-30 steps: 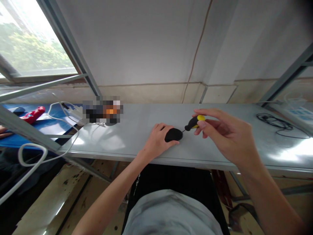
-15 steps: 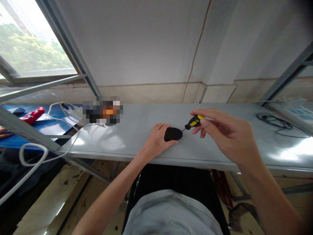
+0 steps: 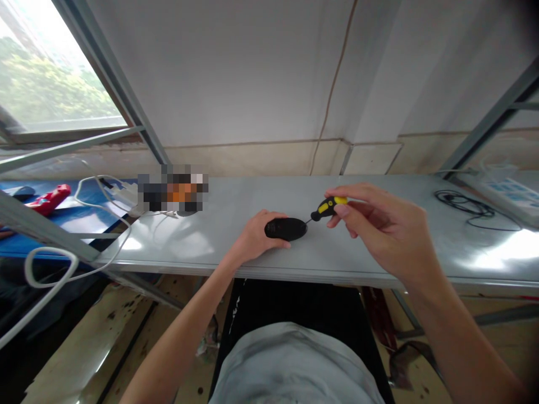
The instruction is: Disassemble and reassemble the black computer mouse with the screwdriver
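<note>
One grey table (image 3: 236,193), spanning the view. One window (image 3: 54,73), upper left, foliage beyond. One blue tabletop (image 3: 95,207) at far left, partly behind the metal frame (image 3: 80,146). One black cable (image 3: 463,202), loosely coiled on the right of the grey table. One red object (image 3: 51,199) on the blue surface; kind uncertain. One black mouse-shaped device (image 3: 286,229), and one yellow-and-black screwdriver (image 3: 325,208).

Two bare hands, one person. Right hand (image 3: 387,224): raised over the table, forearm coming up from lower right, wrist bent so the fingers point left. Thumb and fingers pinch the screwdriver by its handle; the tool slants down to the left. Left hand (image 3: 254,235): low at the table, forearm reaching in from lower left, fingers along the far side of the device and thumb along the near side, gripping its left end.

Device lies at the table's middle, near the front edge, its right end meeting the screwdriver's thin shaft. Exact contact at the tip too small to tell.

White lettering runs down the black trousers (image 3: 295,300), illegible. Faint marks on the device's left end, also unreadable.
</note>
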`<act>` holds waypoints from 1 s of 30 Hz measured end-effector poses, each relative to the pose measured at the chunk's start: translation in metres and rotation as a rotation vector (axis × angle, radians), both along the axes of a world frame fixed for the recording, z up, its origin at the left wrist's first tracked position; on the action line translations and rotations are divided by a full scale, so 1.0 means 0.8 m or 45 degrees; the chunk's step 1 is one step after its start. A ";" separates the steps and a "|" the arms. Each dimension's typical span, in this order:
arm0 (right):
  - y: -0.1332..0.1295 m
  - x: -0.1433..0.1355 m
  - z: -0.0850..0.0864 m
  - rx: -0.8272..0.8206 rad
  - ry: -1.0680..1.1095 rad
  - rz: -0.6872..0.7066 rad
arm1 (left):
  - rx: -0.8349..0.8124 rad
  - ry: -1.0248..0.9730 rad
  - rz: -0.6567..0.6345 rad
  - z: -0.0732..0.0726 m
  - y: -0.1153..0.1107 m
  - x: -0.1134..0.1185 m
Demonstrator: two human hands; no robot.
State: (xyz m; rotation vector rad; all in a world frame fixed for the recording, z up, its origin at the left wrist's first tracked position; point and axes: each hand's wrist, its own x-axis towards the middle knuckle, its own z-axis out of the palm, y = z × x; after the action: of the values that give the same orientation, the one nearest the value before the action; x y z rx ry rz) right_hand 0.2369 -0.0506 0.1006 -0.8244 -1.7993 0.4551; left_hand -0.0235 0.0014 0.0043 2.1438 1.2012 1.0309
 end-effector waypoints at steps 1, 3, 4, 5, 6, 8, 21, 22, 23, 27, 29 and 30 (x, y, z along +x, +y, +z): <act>0.000 0.000 0.000 0.001 0.004 0.003 | -0.007 -0.005 -0.011 0.001 0.000 -0.001; -0.001 -0.001 0.000 -0.001 0.013 0.008 | -0.029 -0.016 -0.021 0.002 0.000 -0.001; -0.001 -0.002 -0.001 -0.003 0.018 0.009 | -0.047 -0.029 -0.010 0.002 0.000 -0.001; 0.000 -0.002 -0.001 -0.004 0.026 0.012 | -0.072 -0.045 0.011 0.002 -0.001 0.000; 0.000 -0.002 -0.001 -0.006 0.034 0.015 | -0.100 -0.058 0.037 0.002 -0.002 0.000; 0.000 -0.003 -0.002 -0.003 0.047 0.024 | -0.144 -0.066 0.089 0.002 -0.003 0.002; 0.009 -0.001 -0.008 -0.054 0.101 0.045 | 0.004 0.045 0.143 0.001 -0.005 0.001; 0.009 0.000 -0.007 -0.058 0.097 0.048 | 0.018 0.040 0.128 0.000 -0.005 0.001; 0.008 0.001 -0.006 -0.061 0.087 0.058 | 0.033 0.037 0.112 -0.001 -0.005 0.001; 0.005 0.005 -0.003 -0.085 0.046 0.116 | 0.075 0.078 0.027 -0.002 -0.006 0.002; 0.003 0.006 -0.002 -0.101 0.046 0.112 | 0.051 0.110 -0.019 -0.001 -0.007 0.003; 0.003 0.006 -0.001 -0.105 0.045 0.103 | 0.032 0.118 -0.037 0.000 -0.007 0.003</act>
State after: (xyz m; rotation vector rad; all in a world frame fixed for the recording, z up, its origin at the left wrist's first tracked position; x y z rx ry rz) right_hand 0.2419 -0.0486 0.0994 -0.7974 -1.7957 0.5959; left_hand -0.0212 -0.0039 0.0041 2.2434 1.2016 0.9481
